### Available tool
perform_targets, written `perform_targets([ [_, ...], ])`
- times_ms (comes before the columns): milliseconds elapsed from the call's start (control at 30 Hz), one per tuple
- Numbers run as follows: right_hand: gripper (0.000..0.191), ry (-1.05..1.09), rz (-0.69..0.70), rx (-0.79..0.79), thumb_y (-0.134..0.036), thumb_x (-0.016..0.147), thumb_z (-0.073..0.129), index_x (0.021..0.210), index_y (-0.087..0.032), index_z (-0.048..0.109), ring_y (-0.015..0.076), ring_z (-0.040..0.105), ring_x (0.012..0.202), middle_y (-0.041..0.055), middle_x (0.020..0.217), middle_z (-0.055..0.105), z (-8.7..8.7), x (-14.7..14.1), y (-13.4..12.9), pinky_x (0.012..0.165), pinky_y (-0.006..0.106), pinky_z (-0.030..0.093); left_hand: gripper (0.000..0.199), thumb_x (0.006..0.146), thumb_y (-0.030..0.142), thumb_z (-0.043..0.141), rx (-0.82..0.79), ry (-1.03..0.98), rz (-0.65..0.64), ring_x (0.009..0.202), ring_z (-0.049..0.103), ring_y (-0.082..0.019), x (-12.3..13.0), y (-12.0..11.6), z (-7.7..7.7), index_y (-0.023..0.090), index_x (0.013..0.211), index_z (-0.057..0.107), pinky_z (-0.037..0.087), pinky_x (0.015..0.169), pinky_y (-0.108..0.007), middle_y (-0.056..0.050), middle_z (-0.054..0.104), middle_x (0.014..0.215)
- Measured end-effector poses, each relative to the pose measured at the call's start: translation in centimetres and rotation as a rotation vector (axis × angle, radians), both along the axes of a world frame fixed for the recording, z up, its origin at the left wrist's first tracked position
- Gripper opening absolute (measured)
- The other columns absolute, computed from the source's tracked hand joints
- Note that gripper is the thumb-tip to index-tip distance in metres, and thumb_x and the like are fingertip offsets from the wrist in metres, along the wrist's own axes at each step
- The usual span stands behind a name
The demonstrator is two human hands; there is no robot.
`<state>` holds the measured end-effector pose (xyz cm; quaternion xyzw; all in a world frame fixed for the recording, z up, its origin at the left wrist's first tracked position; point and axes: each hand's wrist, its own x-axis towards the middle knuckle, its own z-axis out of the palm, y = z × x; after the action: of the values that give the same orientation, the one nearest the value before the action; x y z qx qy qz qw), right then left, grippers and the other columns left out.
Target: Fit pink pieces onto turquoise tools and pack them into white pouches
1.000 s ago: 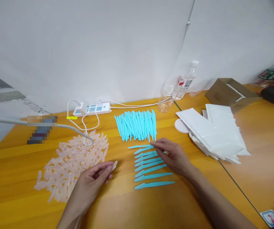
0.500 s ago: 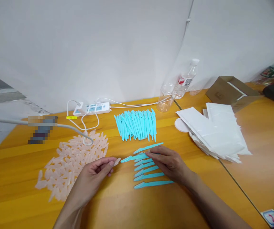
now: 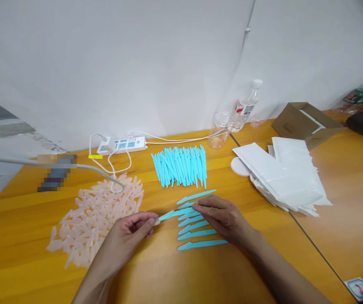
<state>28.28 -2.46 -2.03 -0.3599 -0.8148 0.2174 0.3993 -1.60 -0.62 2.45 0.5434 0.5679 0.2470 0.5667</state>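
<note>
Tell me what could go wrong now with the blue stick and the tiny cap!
The small pale cap could slip, because the left grip pinches just a little of it, right by the tip of the blue stick.
The right grip is over the row of blue sticks, so it might nudge them crooked.
The white cable loops over the pale pile; a tug could scatter pieces.

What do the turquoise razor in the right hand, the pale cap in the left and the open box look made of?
Turquoise razor: apparently molded plastic, smooth and evenly colored; the blade's material can't be told.
Pale cap: probably thin plastic with a frosted finish, as it looks milky and translucent.
Open box: matte cardboard, judging by its plain brown, folded flaps.
</note>
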Motion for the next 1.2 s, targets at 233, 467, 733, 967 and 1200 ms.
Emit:
perform_targets([
  [233, 0.056, 0.010, 0.009, 0.011, -0.006, 0.095, 0.055, 0.145, -0.033, 0.051, 0.0190, 0.064, 0.112, 0.0078, 0.123, 0.068, 0.1, 0.2, -0.1, 0.091, 0.033, 0.055, 0.041, 0.080, 0.051, 0.073, 0.001, -0.020, 0.036, 0.069, 0.059, -0.015, -0.6, -0.5, -0.8, 0.016, 0.102, 0.077, 0.047, 0.067, -0.024, -0.005, 0.070, 0.077],
  [467, 0.055, 0.016, 0.010, 0.020, -0.006, 0.096, 0.054, 0.144, -0.033, 0.051, 0.0190, 0.064, 0.112, 0.0079, 0.122, 0.068, -0.1, 0.2, -0.1, 0.091, 0.034, 0.055, 0.042, 0.079, 0.053, 0.074, 0.013, -0.004, 0.091, 0.068, 0.059, -0.014, -0.8, -0.6, -0.3, 0.016, 0.098, 0.077, 0.047, 0.067, -0.024, -0.004, 0.069, 0.073],
  [733, 0.053, 0.005, 0.010, -0.006, -0.008, 0.096, 0.053, 0.143, -0.033, 0.052, 0.0190, 0.064, 0.110, 0.0077, 0.122, 0.068, -0.2, 0.3, -0.3, 0.089, 0.034, 0.056, 0.043, 0.075, 0.054, 0.076, 0.036, 0.032, 0.124, 0.066, 0.059, -0.014, -0.9, -0.6, 0.0, 0.017, 0.095, 0.078, 0.047, 0.063, -0.024, -0.004, 0.070, 0.073],
  [967, 0.050, -0.003, 0.038, 0.027, -0.008, 0.097, 0.053, 0.142, -0.030, 0.054, 0.0179, 0.066, 0.105, 0.0078, 0.119, 0.071, 0.4, -0.7, -0.3, 0.087, 0.031, 0.055, 0.040, 0.079, 0.053, 0.073, 0.028, -0.014, 0.039, 0.065, 0.057, -0.014, 0.4, -0.6, -0.5, 0.016, 0.096, 0.077, 0.046, 0.062, -0.023, -0.002, 0.066, 0.069],
  [1200, 0.039, -0.083, 0.096, -0.142, -0.030, 0.089, 0.073, 0.127, -0.026, 0.067, 0.0195, 0.070, 0.096, 0.0081, 0.108, 0.075, 3.1, 0.6, -0.7, 0.086, 0.032, 0.056, 0.038, 0.083, 0.052, 0.069, 0.015, 0.027, -0.034, 0.077, 0.062, -0.018, 1.5, -2.5, -1.0, 0.018, 0.099, 0.077, 0.050, 0.069, -0.026, -0.006, 0.073, 0.085],
])
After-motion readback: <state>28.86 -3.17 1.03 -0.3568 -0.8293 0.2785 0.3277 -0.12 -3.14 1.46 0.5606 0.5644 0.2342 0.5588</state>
